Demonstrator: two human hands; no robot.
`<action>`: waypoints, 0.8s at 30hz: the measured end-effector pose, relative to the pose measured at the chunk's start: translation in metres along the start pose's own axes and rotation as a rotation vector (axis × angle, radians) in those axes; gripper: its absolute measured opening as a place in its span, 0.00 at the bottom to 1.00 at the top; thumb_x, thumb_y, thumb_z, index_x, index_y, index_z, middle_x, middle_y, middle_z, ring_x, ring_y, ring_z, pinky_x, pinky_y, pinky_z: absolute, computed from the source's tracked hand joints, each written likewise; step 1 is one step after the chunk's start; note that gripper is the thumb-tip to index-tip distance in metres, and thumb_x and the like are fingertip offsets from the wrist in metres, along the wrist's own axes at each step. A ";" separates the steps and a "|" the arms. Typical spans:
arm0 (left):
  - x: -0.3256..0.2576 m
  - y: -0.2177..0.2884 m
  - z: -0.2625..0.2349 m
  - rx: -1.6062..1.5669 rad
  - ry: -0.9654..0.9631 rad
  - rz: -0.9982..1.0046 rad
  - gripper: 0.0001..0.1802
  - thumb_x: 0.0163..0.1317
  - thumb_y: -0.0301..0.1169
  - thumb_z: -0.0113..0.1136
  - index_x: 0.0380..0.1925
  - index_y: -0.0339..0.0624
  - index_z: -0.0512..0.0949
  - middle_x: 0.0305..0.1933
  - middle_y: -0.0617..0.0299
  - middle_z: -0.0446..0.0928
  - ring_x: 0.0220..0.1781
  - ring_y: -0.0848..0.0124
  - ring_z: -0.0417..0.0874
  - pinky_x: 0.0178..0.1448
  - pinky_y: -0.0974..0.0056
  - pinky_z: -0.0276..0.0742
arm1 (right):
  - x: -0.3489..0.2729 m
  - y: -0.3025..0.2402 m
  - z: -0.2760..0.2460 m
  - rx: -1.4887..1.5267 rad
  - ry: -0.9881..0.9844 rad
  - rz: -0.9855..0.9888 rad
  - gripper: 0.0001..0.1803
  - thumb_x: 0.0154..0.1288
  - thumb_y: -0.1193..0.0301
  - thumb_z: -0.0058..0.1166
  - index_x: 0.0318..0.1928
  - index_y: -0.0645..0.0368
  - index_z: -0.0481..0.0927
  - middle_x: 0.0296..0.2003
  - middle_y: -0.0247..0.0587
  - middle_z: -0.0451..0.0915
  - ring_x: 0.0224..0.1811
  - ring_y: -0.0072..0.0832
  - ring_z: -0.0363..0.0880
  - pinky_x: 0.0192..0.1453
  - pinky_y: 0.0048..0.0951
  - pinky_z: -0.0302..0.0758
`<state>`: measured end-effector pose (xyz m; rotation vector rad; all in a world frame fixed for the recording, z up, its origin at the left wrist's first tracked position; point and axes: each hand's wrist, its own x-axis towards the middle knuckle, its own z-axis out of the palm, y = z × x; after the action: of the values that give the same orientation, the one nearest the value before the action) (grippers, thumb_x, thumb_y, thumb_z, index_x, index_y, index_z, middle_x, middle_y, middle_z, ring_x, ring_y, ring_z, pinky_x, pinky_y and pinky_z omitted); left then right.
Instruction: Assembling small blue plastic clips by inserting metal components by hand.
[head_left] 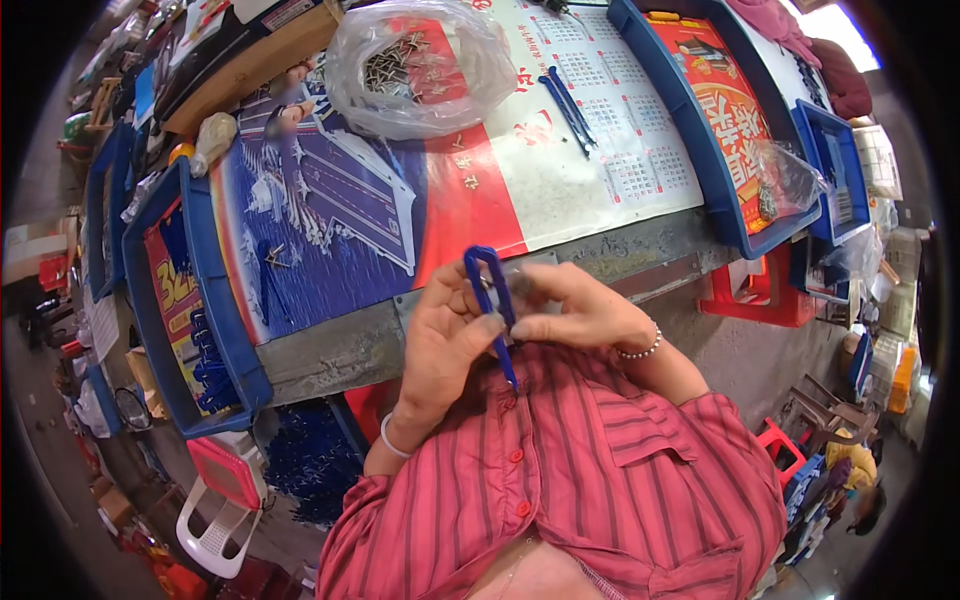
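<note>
Close in front of my striped shirt, at the table's near edge, both hands hold one narrow blue piece [503, 300]. It has a long looped frame at the top and tapers to a pointed lower end; its exact kind I cannot tell. My left hand [440, 335] grips it from the left with thumb and fingers closed. From the right, my right hand [575, 308] pinches at its middle, its fingertips partly blurred. Any small part between the fingertips is hidden. Slim blue pieces [570, 112] lie on the printed sheet beyond, and small metal parts [278, 258] lie at the left.
A clear plastic bag [350, 112] of small metal parts [393, 65] sits on the worktable [330, 372]. Blue trays flank it: the left tray [238, 335] holds blue pieces, the right tray [690, 120] a plastic bag [785, 185]. Below right stands a red stool [765, 305].
</note>
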<state>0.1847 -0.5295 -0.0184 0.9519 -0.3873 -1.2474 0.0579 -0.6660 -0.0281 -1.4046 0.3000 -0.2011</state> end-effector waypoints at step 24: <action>-0.013 0.002 0.007 0.452 0.179 0.202 0.08 0.61 0.24 0.58 0.40 0.35 0.73 0.39 0.60 0.74 0.42 0.74 0.74 0.46 0.71 0.69 | 0.028 -0.022 0.000 -0.614 0.680 -0.396 0.44 0.44 0.70 0.70 0.62 0.57 0.60 0.56 0.39 0.67 0.34 0.23 0.70 0.34 0.22 0.71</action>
<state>0.1767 -0.5199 -0.0099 1.3613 -0.6227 -0.8962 0.0854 -0.6787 -0.0085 -1.9688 0.6800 -0.9889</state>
